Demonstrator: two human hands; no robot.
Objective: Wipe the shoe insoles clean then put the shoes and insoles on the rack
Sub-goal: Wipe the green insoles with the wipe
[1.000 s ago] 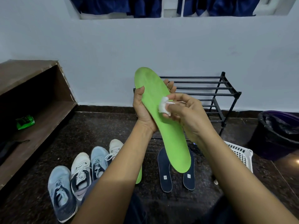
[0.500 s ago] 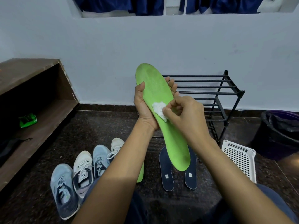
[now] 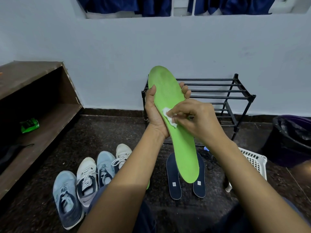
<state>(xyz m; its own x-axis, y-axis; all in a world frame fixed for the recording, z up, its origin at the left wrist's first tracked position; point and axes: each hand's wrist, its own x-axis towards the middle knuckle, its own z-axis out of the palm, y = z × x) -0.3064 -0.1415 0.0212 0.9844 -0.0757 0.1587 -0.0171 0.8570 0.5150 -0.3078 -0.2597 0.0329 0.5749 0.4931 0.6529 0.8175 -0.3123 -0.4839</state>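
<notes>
the left hand (image 3: 155, 113) clasps the green insole (image 3: 175, 118) upright before the rack (image 3: 218, 96) while the right hand (image 3: 193, 120) pinches a small wipe (image 3: 169, 116) to its middle, so hard rubbing could bend the insole or shred the wad.

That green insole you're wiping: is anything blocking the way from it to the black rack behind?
Nothing visible does. The green insole is held up by the left hand right in front of the black rack, whose bars look bare. The right hand presses a white wipe on it.
</notes>
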